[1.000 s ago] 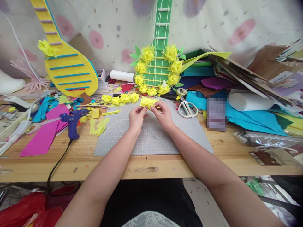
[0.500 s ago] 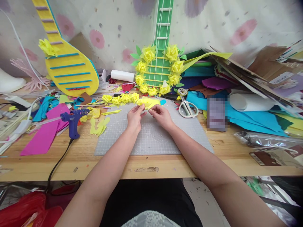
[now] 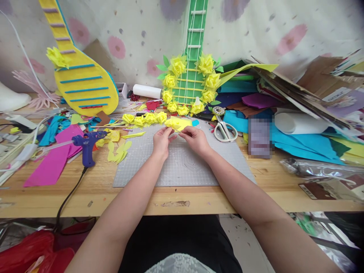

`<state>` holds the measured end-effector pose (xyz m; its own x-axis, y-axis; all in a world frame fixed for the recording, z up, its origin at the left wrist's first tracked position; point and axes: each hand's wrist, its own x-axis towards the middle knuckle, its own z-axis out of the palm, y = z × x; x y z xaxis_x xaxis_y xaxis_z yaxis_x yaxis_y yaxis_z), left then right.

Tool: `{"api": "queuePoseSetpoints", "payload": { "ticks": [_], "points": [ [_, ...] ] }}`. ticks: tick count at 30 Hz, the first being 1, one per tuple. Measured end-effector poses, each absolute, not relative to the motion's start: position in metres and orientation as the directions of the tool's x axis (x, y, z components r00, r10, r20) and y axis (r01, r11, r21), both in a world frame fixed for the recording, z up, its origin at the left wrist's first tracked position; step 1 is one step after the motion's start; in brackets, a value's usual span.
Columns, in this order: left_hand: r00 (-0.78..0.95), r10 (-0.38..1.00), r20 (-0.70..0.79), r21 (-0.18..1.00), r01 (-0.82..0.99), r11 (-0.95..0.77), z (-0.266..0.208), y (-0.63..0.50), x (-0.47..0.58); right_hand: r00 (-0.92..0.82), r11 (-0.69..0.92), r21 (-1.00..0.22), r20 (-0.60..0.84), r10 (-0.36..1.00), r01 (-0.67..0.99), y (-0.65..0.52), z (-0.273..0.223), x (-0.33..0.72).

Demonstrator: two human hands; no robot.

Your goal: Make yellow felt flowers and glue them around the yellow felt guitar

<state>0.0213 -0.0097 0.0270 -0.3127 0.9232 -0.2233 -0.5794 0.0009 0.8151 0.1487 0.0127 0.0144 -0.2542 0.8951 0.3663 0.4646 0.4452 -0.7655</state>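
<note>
Both hands meet above the grey cutting mat (image 3: 182, 174). Between them runs a thin stick (image 3: 178, 131). My right hand (image 3: 196, 141) pinches one end of it, fingers closed. At the other end, my left hand (image 3: 161, 142) has thumb and forefinger pressed together; a bit of yellow shows at the fingertips, too small to make out clearly. Just beyond the fingers lies yellow paper (image 3: 182, 123). A row of yellow paper flowers (image 3: 145, 119) sits behind my left hand. Loose yellow petals (image 3: 121, 152) rest at the mat's left edge.
A blue glue gun (image 3: 87, 148) stands left, its cord over the table edge. White-handled scissors (image 3: 226, 131) lie right of the mat. Behind stand a green guitar shape (image 3: 192, 57) with yellow flowers and a yellow one (image 3: 85, 81). Blue sheets (image 3: 307, 148) pile up right.
My hands stay almost in place, with only a slight shift of the fingers on the thin stick. Nothing else on the table has moved.
</note>
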Motion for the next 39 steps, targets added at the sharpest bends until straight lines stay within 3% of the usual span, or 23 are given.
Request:
{"api": "queuePoseSetpoints", "payload": {
  "ticks": [11, 20, 29, 39],
  "points": [
    [-0.358, 0.923, -0.14, 0.875, -0.48, -0.053, 0.024, -0.007, 0.021, -0.381, 0.507, -0.669, 0.341, 0.859, 0.543, 0.009, 0.021, 0.15],
    [-0.382, 0.921, -0.081, 0.891, -0.442, -0.105, 0.025, -0.006, 0.021, -0.349, 0.493, -0.663, 0.35, 0.869, 0.563, 0.001, 0.018, 0.141],
    [-0.266, 0.936, -0.23, 0.797, -0.603, 0.024, 0.028, -0.007, 0.016, -0.266, 0.487, -0.653, 0.412, 0.871, 0.58, 0.006, 0.013, 0.145],
    [-0.335, 0.913, -0.232, 0.852, -0.523, 0.025, 0.026, -0.007, 0.017, -0.37, 0.562, -0.598, 0.423, 0.827, 0.572, 0.007, 0.013, 0.147]
  ]
}}
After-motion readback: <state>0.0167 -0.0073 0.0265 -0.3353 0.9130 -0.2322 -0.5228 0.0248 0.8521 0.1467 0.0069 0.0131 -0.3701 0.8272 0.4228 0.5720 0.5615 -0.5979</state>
